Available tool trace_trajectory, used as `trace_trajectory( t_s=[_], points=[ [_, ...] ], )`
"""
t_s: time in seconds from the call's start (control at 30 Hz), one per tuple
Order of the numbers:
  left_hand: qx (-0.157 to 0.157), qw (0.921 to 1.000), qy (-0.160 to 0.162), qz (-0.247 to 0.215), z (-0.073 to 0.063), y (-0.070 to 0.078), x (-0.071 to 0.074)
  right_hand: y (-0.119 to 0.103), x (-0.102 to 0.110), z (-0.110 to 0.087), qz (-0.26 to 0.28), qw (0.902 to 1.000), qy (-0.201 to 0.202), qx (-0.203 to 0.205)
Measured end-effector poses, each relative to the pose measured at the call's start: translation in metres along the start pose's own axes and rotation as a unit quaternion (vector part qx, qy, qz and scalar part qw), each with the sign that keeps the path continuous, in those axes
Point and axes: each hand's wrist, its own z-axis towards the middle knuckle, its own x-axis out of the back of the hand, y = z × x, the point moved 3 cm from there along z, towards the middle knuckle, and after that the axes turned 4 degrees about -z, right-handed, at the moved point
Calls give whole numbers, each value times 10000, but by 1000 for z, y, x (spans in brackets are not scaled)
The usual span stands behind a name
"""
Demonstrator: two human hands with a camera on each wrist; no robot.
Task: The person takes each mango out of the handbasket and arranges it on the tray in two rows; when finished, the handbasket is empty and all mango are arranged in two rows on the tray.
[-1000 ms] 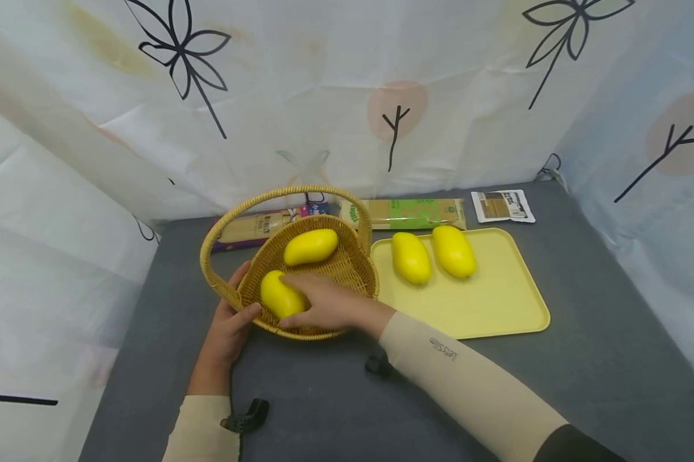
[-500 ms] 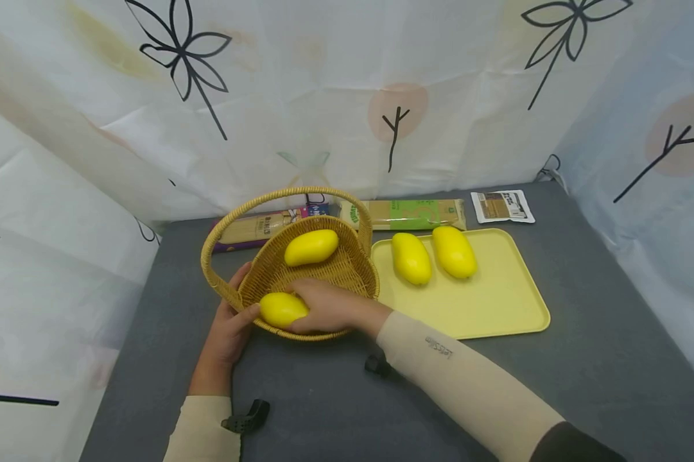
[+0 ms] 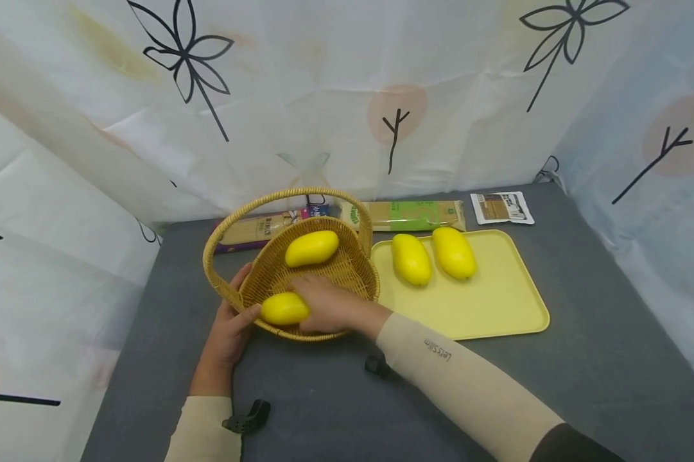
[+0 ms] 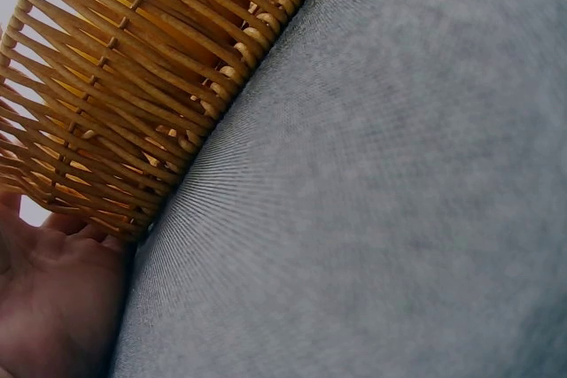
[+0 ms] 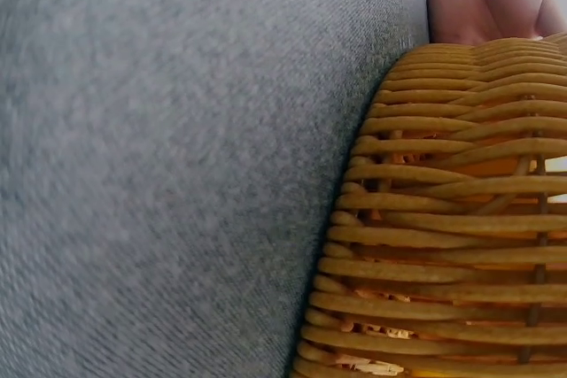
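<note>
In the head view my left hand holds the left side of a wicker basket, thumb over the rim and fingers along the outer wall. My right hand reaches inside it, against or just beside the right end of a yellow mango lying near the front rim. Its fingertips are partly hidden. A second mango lies towards the back of the basket. In the left wrist view the left hand touches the woven wall; the right wrist view shows the basket's outside.
Right of the basket, a yellow tray bears two more mangoes. Behind stand noodle packs and a small white pouch. The basket's tall handle arches over its opening. A grey cloth covers the table.
The mango near the front rim has turned from slanted to nearly level. My right hand has shifted from over it to its right end and loosened. The left hand stays on the basket.
</note>
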Motion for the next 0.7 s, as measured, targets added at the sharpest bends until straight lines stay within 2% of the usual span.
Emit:
trace_trajectory(
  t_s=[0.17, 0.3, 0.5, 0.7],
  points=[
    [81, 9999, 23, 110, 0, 1, 0, -3, 1, -2, -318, 9994, 27, -135],
    [64, 9999, -20, 80, -1, 1, 1, -4, 2, -2, -313, 9991, 266, 37],
    [47, 9999, 24, 105, 0, 1, 0, -3, 7, -5, 135, 9968, 778, 104],
    [68, 9998, 105, 153, 1, 2, 0, -7, 19, -17, 695, 9883, 1344, 187]
  ],
)
